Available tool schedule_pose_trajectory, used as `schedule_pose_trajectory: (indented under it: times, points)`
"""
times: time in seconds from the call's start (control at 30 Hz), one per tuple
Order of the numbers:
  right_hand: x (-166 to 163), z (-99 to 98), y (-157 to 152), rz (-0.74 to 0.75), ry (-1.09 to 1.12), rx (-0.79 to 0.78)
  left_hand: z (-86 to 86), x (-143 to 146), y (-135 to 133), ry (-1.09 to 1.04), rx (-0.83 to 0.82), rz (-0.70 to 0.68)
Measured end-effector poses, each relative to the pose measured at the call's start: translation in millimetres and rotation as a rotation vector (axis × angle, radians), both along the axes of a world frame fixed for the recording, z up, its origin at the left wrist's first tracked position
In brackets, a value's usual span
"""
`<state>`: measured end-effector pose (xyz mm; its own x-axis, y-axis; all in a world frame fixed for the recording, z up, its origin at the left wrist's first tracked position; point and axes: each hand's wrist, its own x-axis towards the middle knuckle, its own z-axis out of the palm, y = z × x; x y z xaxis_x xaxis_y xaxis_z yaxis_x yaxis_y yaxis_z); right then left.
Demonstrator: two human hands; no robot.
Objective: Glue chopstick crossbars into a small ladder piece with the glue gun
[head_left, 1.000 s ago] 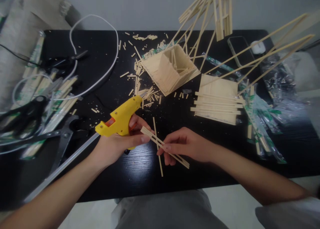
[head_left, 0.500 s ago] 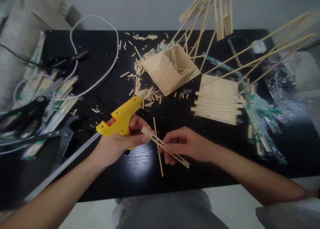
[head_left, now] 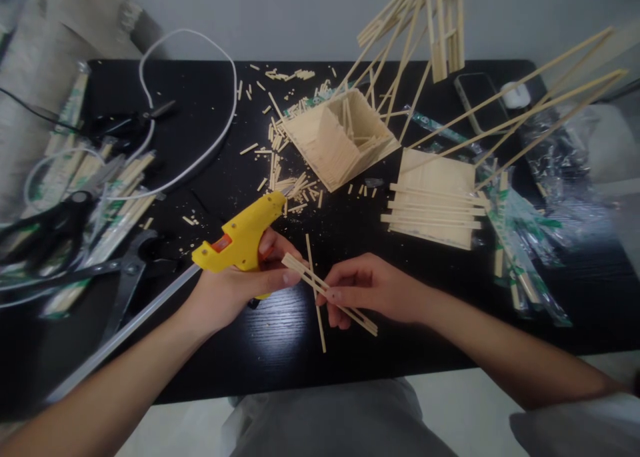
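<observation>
My left hand (head_left: 240, 290) is closed around the handle of a yellow hot glue gun (head_left: 243, 234), whose nozzle points up and to the right; a clear glue stick (head_left: 125, 334) trails from its back. The left thumb also touches one end of a small frame of joined wooden sticks (head_left: 310, 276). My right hand (head_left: 363, 290) pinches that frame near its middle between thumb and fingers. A single loose stick (head_left: 321, 324) crosses beneath the frame. Part of that stick is hidden by the frame and the right fingers.
A wooden stick box on a square base (head_left: 345, 144) stands ahead, among scattered stick offcuts (head_left: 275, 167). A wooden panel with several sticks across it (head_left: 437, 170) lies right. Scissors (head_left: 65, 217), pliers (head_left: 130, 270) and wrapped sticks (head_left: 115, 224) lie left. A phone (head_left: 480, 100) lies at the back right.
</observation>
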<state>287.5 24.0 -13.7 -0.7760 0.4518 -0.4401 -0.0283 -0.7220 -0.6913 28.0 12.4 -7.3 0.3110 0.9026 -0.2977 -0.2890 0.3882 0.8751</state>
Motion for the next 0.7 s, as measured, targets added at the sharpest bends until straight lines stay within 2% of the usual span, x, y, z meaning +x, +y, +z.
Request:
schedule_pose_trajectory:
  times: [0.7]
  points:
    - [-0.6,1.1,0.6,-0.007,0.001,-0.005,2.5,0.5,-0.3,0.031,-0.011,0.023]
